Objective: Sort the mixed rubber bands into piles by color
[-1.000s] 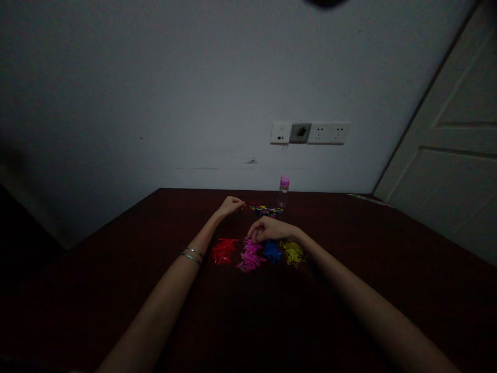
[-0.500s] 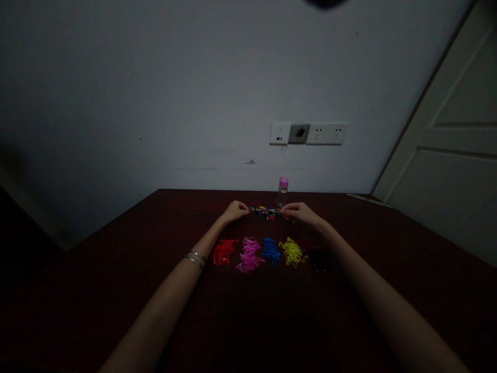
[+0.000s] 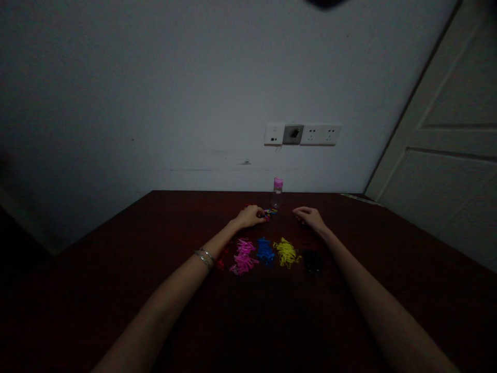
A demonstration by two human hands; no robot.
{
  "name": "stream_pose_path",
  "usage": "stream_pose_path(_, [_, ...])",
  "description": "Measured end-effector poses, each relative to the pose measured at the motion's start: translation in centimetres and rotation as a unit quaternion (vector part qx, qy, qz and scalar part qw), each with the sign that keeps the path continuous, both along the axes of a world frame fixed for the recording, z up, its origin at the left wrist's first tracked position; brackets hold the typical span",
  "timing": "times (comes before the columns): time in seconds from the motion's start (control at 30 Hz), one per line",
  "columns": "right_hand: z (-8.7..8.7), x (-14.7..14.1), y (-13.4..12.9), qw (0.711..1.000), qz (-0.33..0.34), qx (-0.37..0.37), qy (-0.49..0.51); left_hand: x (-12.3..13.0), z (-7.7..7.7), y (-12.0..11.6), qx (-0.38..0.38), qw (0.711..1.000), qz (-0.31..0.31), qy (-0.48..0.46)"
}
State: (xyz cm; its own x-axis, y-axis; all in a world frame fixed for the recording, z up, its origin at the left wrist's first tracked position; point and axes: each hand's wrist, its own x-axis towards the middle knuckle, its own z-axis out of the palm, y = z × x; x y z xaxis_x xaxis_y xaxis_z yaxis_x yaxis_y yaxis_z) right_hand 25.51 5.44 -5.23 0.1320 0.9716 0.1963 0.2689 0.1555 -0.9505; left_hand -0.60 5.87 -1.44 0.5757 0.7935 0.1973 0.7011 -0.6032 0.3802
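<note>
A small mixed pile of coloured elastic bands [image 3: 272,212] lies near the back of the dark red table. My left hand [image 3: 251,216] is at the left side of this pile and covers part of it, its fingers curled together at the bands. What they pinch is too small and dark to make out. To the right of the pile, apart from it, is my right hand [image 3: 310,217] with thumb and fingers drawn together; its contents cannot be seen. Closer to me lie sorted heaps: red bands [image 3: 221,260] partly behind my left wrist, pink bands [image 3: 244,257], blue bands [image 3: 265,252], yellow bands [image 3: 286,253] and black bands [image 3: 312,261].
Behind the mixed pile stands a clear bottle [image 3: 276,198] with a pink cap. The table [image 3: 186,217] meets a pale wall [image 3: 194,103] that carries a row of sockets [image 3: 303,134]. A door [image 3: 450,160] is at the right.
My left hand has moved right, over the mixed pile, and hides much of it. My right hand has drawn away from the pile to the right. The view has shifted slightly.
</note>
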Motion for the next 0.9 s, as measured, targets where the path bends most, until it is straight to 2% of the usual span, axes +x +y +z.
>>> stream_pose_path(0.2, [0.0,-0.2,-0.2,1.0,-0.011,0.0,-0.023,2.3,0.1,-0.2,0.045,0.996,0.031,0.073])
stream_pose_path(0.33, [0.0,-0.1,-0.2,0.999,-0.004,0.003,-0.032,2.6,0.0,-0.1,0.035,0.996,0.052,0.065])
stream_pose_path(0.43, [-0.1,0.0,-0.1,1.0,-0.005,0.007,-0.03,2.3,0.2,0.2,0.028,0.998,0.045,0.042])
stream_pose_path(0.53, [-0.2,0.1,0.0,1.0,-0.015,0.011,-0.022,1.4,0.8,0.5,0.021,0.999,0.034,0.003])
stream_pose_path(0.67, [-0.2,0.2,0.1,1.0,-0.023,0.013,-0.006,-0.7,2.3,0.1,0.012,1.0,0.005,-0.021])
stream_pose_path(0.9, [-0.6,0.4,0.6,0.998,-0.043,0.017,0.036,-5.3,5.0,-3.9,-0.096,0.992,-0.081,-0.023])
